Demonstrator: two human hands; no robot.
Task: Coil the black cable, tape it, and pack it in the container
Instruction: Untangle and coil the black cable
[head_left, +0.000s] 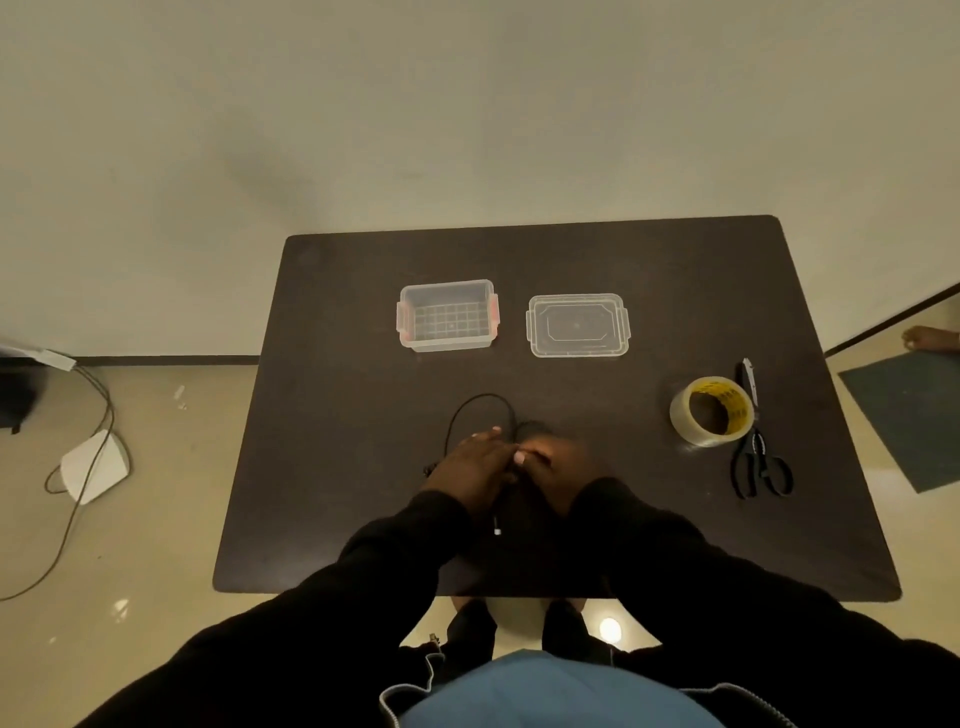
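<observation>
Left hand (475, 462) and right hand (553, 465) meet over the surface (337, 415), both pinching the cable (480, 399); its loop arcs beyond them.

No text can be read anywhere. The clear tape roll (711, 410) with a yellow inner core, just left of the black-handled scissors (759, 447) on the dark counter (337, 415), bears black print, too blurred to make out.

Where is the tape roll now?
The tape roll lies on the right side of the table, touching the scissors, below-right of the lid.
</observation>
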